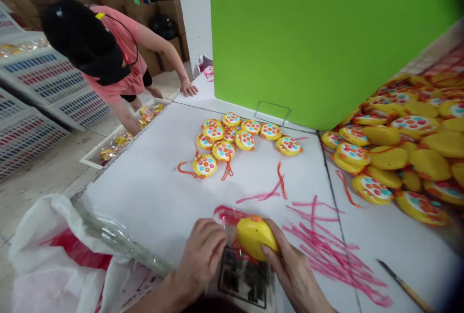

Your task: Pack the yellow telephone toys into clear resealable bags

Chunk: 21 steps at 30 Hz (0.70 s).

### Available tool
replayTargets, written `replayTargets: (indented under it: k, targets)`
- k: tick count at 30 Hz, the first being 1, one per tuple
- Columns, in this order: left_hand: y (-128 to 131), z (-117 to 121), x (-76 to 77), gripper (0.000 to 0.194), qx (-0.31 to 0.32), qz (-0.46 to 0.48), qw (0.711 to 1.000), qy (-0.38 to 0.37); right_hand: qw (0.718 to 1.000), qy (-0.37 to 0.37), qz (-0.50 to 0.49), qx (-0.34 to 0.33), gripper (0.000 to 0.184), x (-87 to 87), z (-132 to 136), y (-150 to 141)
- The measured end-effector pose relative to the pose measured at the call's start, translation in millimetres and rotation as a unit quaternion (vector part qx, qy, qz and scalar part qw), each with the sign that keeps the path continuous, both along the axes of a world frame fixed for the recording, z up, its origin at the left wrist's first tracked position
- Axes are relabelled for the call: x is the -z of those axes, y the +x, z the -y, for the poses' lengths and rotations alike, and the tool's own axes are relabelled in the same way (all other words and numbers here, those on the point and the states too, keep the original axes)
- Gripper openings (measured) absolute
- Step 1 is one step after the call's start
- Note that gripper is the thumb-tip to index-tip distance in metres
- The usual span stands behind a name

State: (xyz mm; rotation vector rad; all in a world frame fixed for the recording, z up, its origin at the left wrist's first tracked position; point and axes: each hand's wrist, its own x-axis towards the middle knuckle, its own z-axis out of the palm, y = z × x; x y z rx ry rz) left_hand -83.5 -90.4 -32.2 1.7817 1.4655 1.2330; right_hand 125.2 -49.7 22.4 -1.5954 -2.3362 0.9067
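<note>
My right hand (pixel 295 267) grips a yellow oval toy (pixel 255 235), plain back upward, with an orange tip at its far end. Below it lies a clear plastic bag (pixel 243 277) with a dark printed panel, close to my body. Curled fingers of my left hand (pixel 203 250) pinch the bag's left edge, close to the toy. An orange-red cord shows at the toy's underside, partly hidden. Further up the white table (pixel 145 197), several similar toys (pixel 224 150) with white faces and coloured dots lie in a cluster, some with orange cord loops.
A pile of yellow toys (pixel 391 153) fills the right side. Pink strips (pixel 337 255) and a pointed tool with a wooden handle (pixel 402 284) lie nearby. A green panel (pixel 308 37) stands behind. At left, a person (pixel 119 52) bends over a crate (pixel 94 156); a white sack (pixel 54 255) sits below.
</note>
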Motion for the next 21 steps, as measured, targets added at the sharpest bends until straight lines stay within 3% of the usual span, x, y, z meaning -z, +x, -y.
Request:
replayTargets:
  k: [2, 5, 7, 10, 15, 19, 21]
  targets:
    - [-7.8, -4.2, -3.5, 0.016, -0.037, 0.092, 0.989, -0.113, 1.000, 0.021, 0.007, -0.003, 0.047, 2.1, 1.6, 3.1]
    - [-6.1, -12.0, -3.0, 0.020, -0.001, 0.225, 0.938, -0.265, 0.999, 0.037, 0.008, -0.026, 0.047, 2.5, 0.3, 0.5]
    - [-0.1, -17.1, -1.7, 0.023, 0.029, 0.271, 0.923, -0.272, 0.998, 0.042, 0.026, -0.046, 0.046, -0.8, -2.5, -3.3]
    - [7.9, -21.7, -1.7, 0.024, 0.030, 0.273, 0.929, -0.247, 0.991, 0.031, 0.093, -0.096, 0.041, -9.8, -7.4, -9.3]
    - [15.5, -19.3, -1.3, 0.021, 0.054, 0.300, 0.916, -0.259, 0.948, 0.036, 0.218, -0.231, 0.022, -17.7, -13.6, -21.1]
    - [18.5, -15.8, 4.5, 0.021, 0.045, 0.389, 0.871, -0.297, 0.953, 0.137, 0.196, -0.185, 0.025, -14.7, -16.3, -27.1]
    - [18.0, -16.2, 5.3, 0.022, 0.031, 0.383, 0.873, -0.299, 0.962, 0.172, 0.142, -0.157, 0.028, -14.0, -16.6, -30.9]
